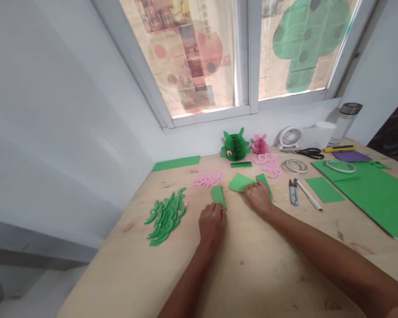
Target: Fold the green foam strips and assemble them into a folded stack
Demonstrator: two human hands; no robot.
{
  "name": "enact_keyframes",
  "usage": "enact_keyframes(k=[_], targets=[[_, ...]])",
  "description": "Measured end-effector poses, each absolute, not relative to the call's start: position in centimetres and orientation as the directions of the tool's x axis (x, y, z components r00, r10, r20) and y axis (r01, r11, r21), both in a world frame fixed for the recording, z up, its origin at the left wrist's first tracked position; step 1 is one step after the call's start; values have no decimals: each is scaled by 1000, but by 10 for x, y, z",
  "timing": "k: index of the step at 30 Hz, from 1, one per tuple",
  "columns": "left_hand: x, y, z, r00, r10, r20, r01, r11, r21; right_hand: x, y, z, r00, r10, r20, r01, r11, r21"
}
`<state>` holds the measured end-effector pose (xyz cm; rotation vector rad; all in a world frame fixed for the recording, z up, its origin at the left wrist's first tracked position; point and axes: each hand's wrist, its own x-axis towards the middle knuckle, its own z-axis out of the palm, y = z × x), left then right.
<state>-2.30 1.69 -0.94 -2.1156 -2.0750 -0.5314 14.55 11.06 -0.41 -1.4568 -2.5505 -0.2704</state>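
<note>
My left hand [212, 224] rests on the wooden table with its fingers curled over the lower end of a narrow folded green paper piece [218, 195]. To the right, my right hand [258, 198] pinches the lower edge of a wider green paper piece [240, 181]. Another green paper strip [263, 179] lies partly behind that hand. Pink paper cutouts [208, 179] are scattered just beyond my left hand. A pile of curved green paper cutouts [167, 218] lies to its left. My thumbs are mostly hidden.
Green [235, 147] and pink [260, 145] honeycomb paper figures stand by the wall. On the right are scissors [310, 153], tape rolls [294, 166], thread snips [293, 192], a white pen [309, 195], a cutter [340, 149], green sheets [381, 198], a small fan [289, 137] and a bottle [346, 123].
</note>
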Motion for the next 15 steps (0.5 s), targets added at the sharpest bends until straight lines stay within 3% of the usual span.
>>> enact_keyframes(k=[8, 12, 15], targets=[[-16, 12, -5, 69, 884, 462, 957, -190, 221, 164, 93, 7, -489, 810, 325, 858, 514, 9], [-8, 10, -5, 178, 844, 506, 933, -308, 186, 185, 59, 5, -588, 722, 364, 766, 642, -35], [-3, 3, -8, 315, 842, 439, 897, -415, 152, 203, 31, -1, -649, 642, 409, 658, 743, -124]])
